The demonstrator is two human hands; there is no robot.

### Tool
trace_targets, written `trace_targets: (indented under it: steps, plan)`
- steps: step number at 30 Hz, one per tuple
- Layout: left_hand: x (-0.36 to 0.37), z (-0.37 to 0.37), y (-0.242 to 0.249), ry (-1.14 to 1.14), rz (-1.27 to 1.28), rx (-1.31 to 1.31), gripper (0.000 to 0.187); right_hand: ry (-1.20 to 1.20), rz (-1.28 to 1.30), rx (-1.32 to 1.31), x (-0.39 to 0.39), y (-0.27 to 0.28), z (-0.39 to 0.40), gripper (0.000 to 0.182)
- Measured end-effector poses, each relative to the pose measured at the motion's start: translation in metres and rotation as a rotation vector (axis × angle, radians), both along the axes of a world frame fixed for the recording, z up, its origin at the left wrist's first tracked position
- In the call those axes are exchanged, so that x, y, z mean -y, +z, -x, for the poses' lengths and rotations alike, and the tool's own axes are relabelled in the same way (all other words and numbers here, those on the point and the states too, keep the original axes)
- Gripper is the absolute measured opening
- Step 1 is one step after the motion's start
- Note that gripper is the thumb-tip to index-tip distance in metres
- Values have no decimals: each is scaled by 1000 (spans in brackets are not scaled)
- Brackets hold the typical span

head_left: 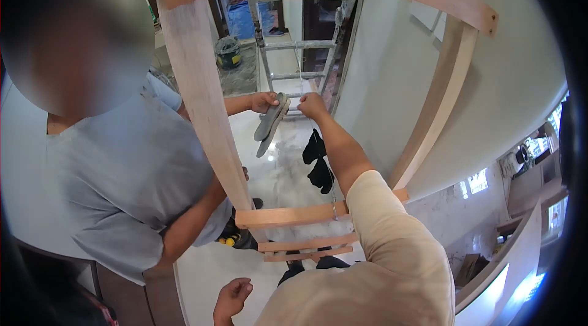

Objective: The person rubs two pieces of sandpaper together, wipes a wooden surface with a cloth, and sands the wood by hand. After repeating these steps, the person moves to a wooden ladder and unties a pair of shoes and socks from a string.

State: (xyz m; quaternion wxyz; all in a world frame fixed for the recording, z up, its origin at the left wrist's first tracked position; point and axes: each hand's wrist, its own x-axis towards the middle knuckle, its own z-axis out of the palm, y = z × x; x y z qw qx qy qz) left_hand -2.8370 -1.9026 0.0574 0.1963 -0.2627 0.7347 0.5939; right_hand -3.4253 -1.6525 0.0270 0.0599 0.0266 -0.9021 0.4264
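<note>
My right hand (pixel 312 106) reaches forward through the wooden frame, its fingers closed. Whatever is in them is too small to make out. Below that forearm hang two black cloth-like pieces (pixel 315 161). Just left of my fist, a co-worker's hand (pixel 264 102) holds a pair of grey, sole-shaped flat pieces (pixel 272 125). Low in the view, my left hand (pixel 233 298) is loosely curled beside my body, thumb apart, with nothing seen in it.
Wooden posts and rails (pixel 205 99) surround my reach, with a lower crossbar (pixel 294 216) before my body. A ladder (pixel 300 44) stands ahead. The co-worker in a grey shirt (pixel 141 173) is close on the left. A bucket (pixel 228 52) stands farther back, and a pale wall (pixel 392 69) runs along the right.
</note>
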Motion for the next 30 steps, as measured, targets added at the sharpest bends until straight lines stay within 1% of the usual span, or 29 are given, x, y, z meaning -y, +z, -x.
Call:
trace_targets:
  steps: [1,4,7,10,12,16,19,21,22,23,24,26,27,28,29,30]
  plan:
    - [-7,6,10,7,3,-16,28,-4,-201,-195,3,2,-1,23]
    - [-25,17,24,-30,-20,-98,29,-2,-242,102,6,21,3,26]
    - [-43,23,40,-31,0,-134,28,-48,-178,185,5,38,1,30]
    - [-56,21,41,1,-38,-141,28,-27,-97,225,3,46,0,32]
    - [-61,16,34,17,-38,-141,28,-18,-42,281,1,26,15,33]
    - [-74,12,31,46,-64,-190,26,69,11,426,-4,18,31,33]
    - [-87,34,61,-5,66,-263,22,-21,-101,-43,-6,-1,40,21]
    - [-98,76,92,-186,213,-496,20,-36,162,-15,-11,2,39,20]
    - [-107,102,111,-237,257,-600,19,-42,298,-2,-11,7,37,19]
    - [-116,135,128,-295,305,-705,19,-90,332,81,-13,12,34,18]
    - [-126,176,142,-351,391,-931,12,-181,377,42,-15,15,28,18]
    - [-142,261,145,-331,610,-923,10,-373,448,-34,-23,15,10,18]
    - [-144,311,127,-247,704,-987,12,-421,510,-10,-27,30,-11,19]
    - [-145,361,122,-240,776,-890,19,-395,497,34,-34,39,-26,18]
    - [-142,403,102,-234,876,-913,35,-373,489,83,-39,42,-42,18]
    - [-139,437,78,-241,988,-836,43,-355,486,123,-46,42,-52,18]
